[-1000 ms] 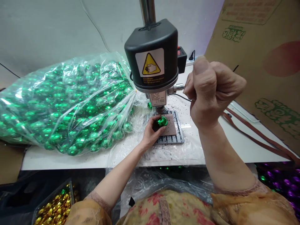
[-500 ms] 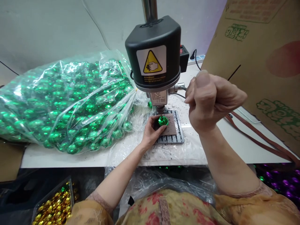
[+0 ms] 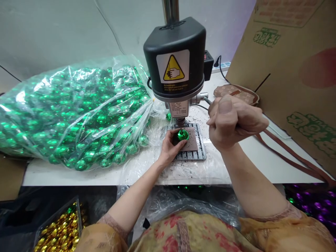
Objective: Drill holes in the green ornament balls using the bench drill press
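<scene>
A small bench drill press [image 3: 175, 59] with a black motor cover and a yellow warning label stands on the white table [image 3: 262, 157]. My left hand [image 3: 170, 147] pinches a shiny green ball [image 3: 182, 134] on a brown pad [image 3: 191, 140] atop the ribbed drill base, right under the drill bit. My right hand [image 3: 233, 120] is a fist wrapped round the press's feed lever [image 3: 207, 100], which sticks out from the right side of the head.
A big clear bag of green balls [image 3: 70, 115] lies on the table's left. A cardboard box [image 3: 296, 70] leans at the right, with a brown pouch [image 3: 236, 91] and strap [image 3: 294, 157] by it. Gold balls [image 3: 59, 232] sit in a tray below left; purple balls [image 3: 315, 203] below right.
My right hand has pulled the lever downward, from beside the press head to lower near the table. The bit has come down onto the green ball. The left hand has stayed put.
</scene>
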### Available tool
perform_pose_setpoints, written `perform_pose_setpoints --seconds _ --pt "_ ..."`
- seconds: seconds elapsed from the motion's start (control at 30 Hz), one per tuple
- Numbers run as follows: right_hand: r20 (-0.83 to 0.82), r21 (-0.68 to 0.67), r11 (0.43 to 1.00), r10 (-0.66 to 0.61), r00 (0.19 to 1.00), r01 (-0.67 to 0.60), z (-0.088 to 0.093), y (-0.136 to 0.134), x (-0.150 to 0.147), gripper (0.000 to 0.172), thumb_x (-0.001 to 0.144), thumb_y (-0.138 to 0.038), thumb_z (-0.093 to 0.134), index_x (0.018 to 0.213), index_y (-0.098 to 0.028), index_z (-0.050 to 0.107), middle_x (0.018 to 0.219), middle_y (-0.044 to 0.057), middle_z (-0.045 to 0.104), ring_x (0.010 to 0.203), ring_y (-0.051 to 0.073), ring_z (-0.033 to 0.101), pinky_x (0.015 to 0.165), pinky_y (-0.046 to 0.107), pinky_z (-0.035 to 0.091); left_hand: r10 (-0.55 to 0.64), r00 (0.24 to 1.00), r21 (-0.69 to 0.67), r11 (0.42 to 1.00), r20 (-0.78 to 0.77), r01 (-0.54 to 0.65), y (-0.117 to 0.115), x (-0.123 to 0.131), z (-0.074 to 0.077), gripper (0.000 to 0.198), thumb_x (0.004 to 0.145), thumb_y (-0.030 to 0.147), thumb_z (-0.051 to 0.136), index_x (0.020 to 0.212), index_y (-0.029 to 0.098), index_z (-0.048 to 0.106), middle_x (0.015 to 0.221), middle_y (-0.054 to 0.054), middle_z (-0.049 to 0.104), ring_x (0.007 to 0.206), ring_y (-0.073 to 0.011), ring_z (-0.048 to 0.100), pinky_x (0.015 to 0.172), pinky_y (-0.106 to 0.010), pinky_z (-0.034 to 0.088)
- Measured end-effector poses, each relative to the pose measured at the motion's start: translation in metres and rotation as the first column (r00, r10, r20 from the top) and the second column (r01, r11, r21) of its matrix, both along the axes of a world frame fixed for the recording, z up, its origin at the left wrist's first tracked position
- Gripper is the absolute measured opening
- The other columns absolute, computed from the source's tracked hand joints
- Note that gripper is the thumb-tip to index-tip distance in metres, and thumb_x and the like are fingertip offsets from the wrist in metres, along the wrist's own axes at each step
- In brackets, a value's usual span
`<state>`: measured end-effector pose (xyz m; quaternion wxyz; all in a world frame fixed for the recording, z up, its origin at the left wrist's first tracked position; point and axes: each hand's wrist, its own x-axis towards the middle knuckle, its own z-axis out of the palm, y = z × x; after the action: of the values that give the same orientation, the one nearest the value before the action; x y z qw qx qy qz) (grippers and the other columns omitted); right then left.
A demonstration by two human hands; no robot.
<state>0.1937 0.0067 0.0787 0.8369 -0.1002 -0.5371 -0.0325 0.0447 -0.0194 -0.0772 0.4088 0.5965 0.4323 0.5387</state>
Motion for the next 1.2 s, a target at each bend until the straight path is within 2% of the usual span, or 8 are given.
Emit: perform_pose_setpoints --seconds 0.37,0.53,0.77,0.87,0.93,1.03,1.13,1.2 --pt "0.024 0.084 0.996 -0.033 0.999 0.031 -0.008 0.002 0.001 0.049 0.086 -0.01 0.058 0.049 -0.017 0.026 0.043 -0.008 0.032 0.037 0.002 0.033 0.038 0.023 0.025 0.0 1.0 0.011 1.0 -0.022 0.0 0.001 -0.001 -0.001 0.05 0.079 0.038 0.082 0.121 0.022 0.058 0.123 -0.009 0.067 0.116 -0.0237 0.065 0.104 -0.042 0.051" --pt "0.028 0.072 0.996 -0.054 0.998 0.052 -0.012 0.003 0.002 0.049 0.083 -0.009 0.06 0.048 -0.017 0.027 0.043 -0.009 0.032 0.037 0.003 0.038 0.036 0.023 0.026 0.003 1.0 0.003 1.0 -0.014 -0.003 0.0 0.0 0.001 0.051 0.079 0.038 0.082 0.122 0.022 0.058 0.125 -0.01 0.067 0.118 -0.0245 0.065 0.105 -0.043 0.051" --pt "0.11 0.087 0.996 -0.005 0.994 -0.005 -0.024 -0.001 0.005 0.046 0.084 -0.01 0.057 0.048 -0.018 0.029 0.041 -0.009 0.034 0.034 0.002 0.032 0.035 0.023 0.028 0.015 1.0 0.008 1.0 -0.008 -0.015 -0.003 0.002 0.004 0.05 0.08 0.037 0.081 0.121 0.022 0.058 0.123 -0.01 0.067 0.117 -0.0239 0.065 0.105 -0.043 0.051" --pt "0.065 0.03 1.0 0.008 0.998 -0.01 -0.011 -0.007 0.002 0.048 0.087 -0.012 0.057 0.047 -0.018 0.03 0.041 -0.009 0.034 0.035 0.003 0.035 0.037 0.024 0.026 0.022 0.999 0.01 1.0 -0.024 -0.022 -0.001 0.002 0.002 0.05 0.079 0.036 0.081 0.121 0.023 0.057 0.123 -0.009 0.067 0.115 -0.023 0.065 0.104 -0.043 0.052" --pt "-0.004 -0.13 0.99 0.049 0.999 -0.049 0.007 -0.01 0.0 0.05 0.09 -0.017 0.057 0.046 -0.018 0.035 0.041 -0.007 0.034 0.037 0.004 0.036 0.039 0.026 0.024 0.042 0.998 0.011 0.999 -0.042 -0.041 -0.001 0.003 0.003 0.049 0.079 0.034 0.081 0.12 0.023 0.057 0.12 -0.009 0.067 0.113 -0.0224 0.065 0.102 -0.042 0.052" --pt "-0.018 -0.186 0.98 0.075 0.997 -0.077 0.032 -0.013 -0.002 0.044 0.09 -0.016 0.06 0.049 -0.018 0.043 0.043 -0.008 0.037 0.038 0.002 0.033 0.041 0.024 0.025 0.136 0.985 0.034 0.991 -0.109 -0.133 -0.007 0.005 0.009 0.048 0.078 0.032 0.081 0.118 0.023 0.057 0.114 -0.007 0.067 0.107 -0.0213 0.066 0.097 -0.039 0.054" --pt "-0.004 -0.263 0.964 0.048 0.999 -0.047 0.043 -0.013 -0.002 0.045 0.09 -0.016 0.06 0.049 -0.017 0.041 0.044 -0.008 0.037 0.04 0.0 0.032 0.046 0.023 0.03 0.295 0.931 0.125 0.954 -0.214 -0.274 -0.033 0.006 0.018 0.042 0.077 0.032 0.081 0.111 0.023 0.058 0.105 -0.006 0.065 0.097 -0.0204 0.065 0.088 -0.037 0.055" --pt "0.006 -0.329 0.944 0.017 1.0 -0.014 0.044 -0.015 -0.002 0.047 0.092 -0.02 0.059 0.05 -0.018 0.039 0.045 -0.008 0.037 0.042 0.0 0.034 0.05 0.022 0.032 0.298 0.922 0.233 0.942 -0.248 -0.242 -0.062 0.007 0.022 0.039 0.078 0.032 0.08 0.109 0.024 0.058 0.102 -0.006 0.064 0.096 -0.0213 0.065 0.084 -0.037 0.055"
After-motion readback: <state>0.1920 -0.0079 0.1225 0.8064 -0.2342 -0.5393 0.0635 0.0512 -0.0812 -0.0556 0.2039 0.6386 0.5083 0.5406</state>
